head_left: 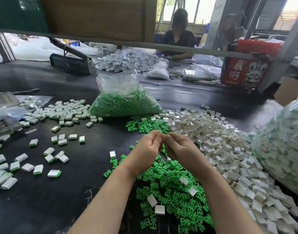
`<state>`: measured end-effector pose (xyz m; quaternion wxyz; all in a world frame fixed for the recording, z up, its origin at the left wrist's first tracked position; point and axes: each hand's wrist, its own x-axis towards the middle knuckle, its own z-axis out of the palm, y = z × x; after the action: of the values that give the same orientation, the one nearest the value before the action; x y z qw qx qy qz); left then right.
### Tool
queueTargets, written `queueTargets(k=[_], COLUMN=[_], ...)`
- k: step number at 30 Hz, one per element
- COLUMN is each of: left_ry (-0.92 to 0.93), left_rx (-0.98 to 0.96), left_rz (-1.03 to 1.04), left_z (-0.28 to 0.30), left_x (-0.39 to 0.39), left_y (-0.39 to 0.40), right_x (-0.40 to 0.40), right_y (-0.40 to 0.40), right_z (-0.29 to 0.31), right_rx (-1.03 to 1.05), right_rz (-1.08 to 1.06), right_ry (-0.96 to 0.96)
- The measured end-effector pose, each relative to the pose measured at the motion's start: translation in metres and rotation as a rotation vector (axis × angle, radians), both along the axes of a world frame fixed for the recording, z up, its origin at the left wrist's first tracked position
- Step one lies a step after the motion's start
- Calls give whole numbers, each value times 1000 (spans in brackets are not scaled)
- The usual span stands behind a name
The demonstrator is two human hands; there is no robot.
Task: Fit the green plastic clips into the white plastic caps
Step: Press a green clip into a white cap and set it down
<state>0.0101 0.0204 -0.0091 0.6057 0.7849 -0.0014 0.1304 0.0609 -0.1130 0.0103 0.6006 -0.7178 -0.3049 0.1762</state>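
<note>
My left hand (149, 146) and my right hand (179, 146) meet fingertip to fingertip above the black table, pinching a small part between them that the fingers almost wholly hide. A loose heap of green plastic clips (175, 191) lies under my wrists, with a few white caps on top of it. A big pile of white plastic caps (221, 141) spreads to the right. Caps with a green clip fitted (38, 169) lie scattered across the left of the table.
A clear bag of green clips (126, 100) stands behind my hands. A large bag of assembled pieces (283, 147) bulges at the right edge. A red carton (244, 68) and a person sit beyond a low metal bar (111, 42).
</note>
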Motion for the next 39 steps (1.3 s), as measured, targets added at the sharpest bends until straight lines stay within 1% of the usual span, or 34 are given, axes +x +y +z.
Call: queueTargets(k=[5, 9, 14, 16, 18, 25, 28, 31, 35, 39], left_ry=[22, 21, 17, 21, 25, 9, 14, 28, 18, 1], left_rx=[0, 8, -134, -113, -86, -75, -78, -98, -40, -19], left_rz=[-37, -48, -48, -30, -11, 14, 27, -1, -12, -12], left_z=[-2, -2, 2, 1, 1, 3, 2, -1, -4, -3], left_x=[0, -1, 0, 1, 2, 1, 1, 1, 2, 3], left_y=[2, 2, 3, 4, 2, -4, -5, -7, -6, -8], right_x=[1, 2, 0, 1, 2, -2, -4, -4, -2, -2], right_y=[-4, -4, -2, -2, -1, 2, 6, 6, 3, 3], right_z=[0, -4, -7, -9, -10, -11, -12, -14, -16, -16], right_rx=[-10, -47, 89, 73, 40, -7, 58, 70, -8, -44], right_rz=[23, 32, 41, 11, -51, -180, -223, -204, -189, -189], right_ry=[22, -5, 59, 30, -44, -212, -163, -102, -137, -189])
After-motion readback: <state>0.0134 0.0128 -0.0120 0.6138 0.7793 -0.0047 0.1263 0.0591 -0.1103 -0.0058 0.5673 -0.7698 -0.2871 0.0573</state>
